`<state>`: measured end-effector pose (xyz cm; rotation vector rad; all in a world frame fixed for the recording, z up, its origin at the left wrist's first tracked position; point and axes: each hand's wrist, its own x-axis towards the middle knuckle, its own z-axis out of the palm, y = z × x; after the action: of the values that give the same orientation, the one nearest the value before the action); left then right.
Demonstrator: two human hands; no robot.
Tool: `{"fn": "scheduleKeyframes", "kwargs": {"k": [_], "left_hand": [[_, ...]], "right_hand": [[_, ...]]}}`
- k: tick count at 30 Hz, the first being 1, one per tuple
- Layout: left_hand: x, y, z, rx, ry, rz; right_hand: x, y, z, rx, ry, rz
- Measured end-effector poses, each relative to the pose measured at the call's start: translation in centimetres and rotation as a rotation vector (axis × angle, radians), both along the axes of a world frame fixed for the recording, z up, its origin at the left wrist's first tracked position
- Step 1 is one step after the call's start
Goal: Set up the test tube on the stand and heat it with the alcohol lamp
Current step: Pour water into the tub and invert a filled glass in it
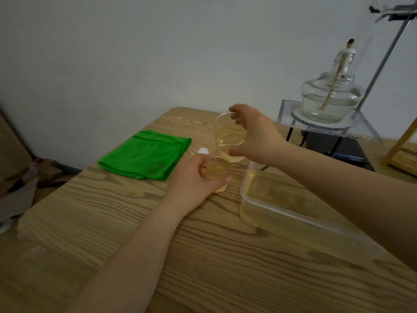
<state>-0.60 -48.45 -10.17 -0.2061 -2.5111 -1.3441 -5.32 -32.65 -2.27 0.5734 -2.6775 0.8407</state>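
My right hand (257, 134) grips a clear glass beaker (228, 136) by its rim and side, tilted with its spout toward a smaller glass vessel (216, 170). Yellowish liquid sits in both. My left hand (191, 177) curls round the small vessel, which stands on the wooden table (203, 256). At the right rear the glass alcohol lamp (329, 96), uncapped with its wick showing, stands on a wire mesh (365, 129) over a tripod. The stand's rod (388, 55) rises behind it with a clamp (394, 12) at the top. No test tube is plainly visible.
A folded green cloth (144, 152) lies left of the vessels. A small white round object (45, 150) sits by its edge. A clear plastic tub (293, 213) holding liquid is under my right forearm. A wooden frame (401, 150) stands at far right.
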Motion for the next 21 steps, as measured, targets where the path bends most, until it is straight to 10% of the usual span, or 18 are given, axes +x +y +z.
{"fn": "scheduleKeyframes", "kwargs": {"k": [21], "left_hand": [[-0.08,-0.08,-0.09,-0.02,0.038,-0.019]], "right_hand": [[-0.53,-0.13,-0.74,-0.104,-0.29,-0.151]]}}
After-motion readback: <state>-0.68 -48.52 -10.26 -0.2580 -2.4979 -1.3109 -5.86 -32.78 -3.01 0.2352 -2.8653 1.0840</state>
